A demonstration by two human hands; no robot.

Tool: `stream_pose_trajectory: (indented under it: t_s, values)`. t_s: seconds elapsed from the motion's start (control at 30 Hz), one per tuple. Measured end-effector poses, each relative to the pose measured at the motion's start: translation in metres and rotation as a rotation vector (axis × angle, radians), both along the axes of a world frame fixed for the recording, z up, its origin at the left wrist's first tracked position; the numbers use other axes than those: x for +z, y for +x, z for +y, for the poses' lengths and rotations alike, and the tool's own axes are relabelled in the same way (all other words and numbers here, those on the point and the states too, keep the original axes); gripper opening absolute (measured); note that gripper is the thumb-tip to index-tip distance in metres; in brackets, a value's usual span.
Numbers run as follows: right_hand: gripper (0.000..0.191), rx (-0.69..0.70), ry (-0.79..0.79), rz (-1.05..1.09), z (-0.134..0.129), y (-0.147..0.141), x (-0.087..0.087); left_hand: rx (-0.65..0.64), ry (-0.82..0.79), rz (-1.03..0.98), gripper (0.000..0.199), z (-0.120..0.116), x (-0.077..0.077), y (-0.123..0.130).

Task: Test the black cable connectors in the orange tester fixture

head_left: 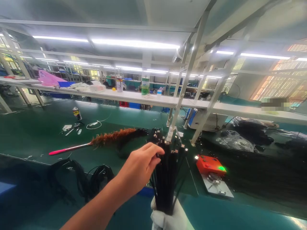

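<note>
A thick bundle of black cables (166, 179) with small light-coloured ends stands upright near the bottom centre. My right hand (169, 217), in a white glove, is wrapped round its lower part. My bare left hand (145, 163) reaches in from the lower left to the upper part of the bundle. Its fingers are bent together at the cable ends, and what lies between the fingertips is too small to make out. The cable tips fan out above both hands.
A feather duster (112, 137) lies behind on the green table. Black cable coils (100, 177) rest at the front left. To the right sits a red device (211, 166) with a green light on a metal plate. A spray can (77, 113) stands back left, beneath the white shelf (129, 96).
</note>
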State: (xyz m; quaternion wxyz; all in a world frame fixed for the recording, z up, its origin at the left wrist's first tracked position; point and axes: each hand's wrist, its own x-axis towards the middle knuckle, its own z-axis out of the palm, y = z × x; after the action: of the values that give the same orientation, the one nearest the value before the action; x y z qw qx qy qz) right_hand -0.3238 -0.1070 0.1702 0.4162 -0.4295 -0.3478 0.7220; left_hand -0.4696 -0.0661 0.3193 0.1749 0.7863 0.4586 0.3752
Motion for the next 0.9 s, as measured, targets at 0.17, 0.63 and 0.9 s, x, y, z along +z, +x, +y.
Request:
stream_pose_trajectory:
  t_s: [0.17, 0.63, 0.9]
  values:
    - [0.028, 0.043, 0.007, -0.057, 0.001, -0.003, 0.008, 0.167, 0.173, 0.264, 0.021, 0.003, -0.011, -0.004]
    - [0.027, -0.043, 0.026, -0.140, 0.008, -0.010, 0.005, 0.157, 0.208, 0.312, 0.013, -0.014, -0.019, 0.003]
    - [0.031, -0.041, -0.001, -0.167, 0.008, -0.007, 0.002, 0.075, -0.009, 0.016, 0.010, -0.013, -0.028, 0.009]
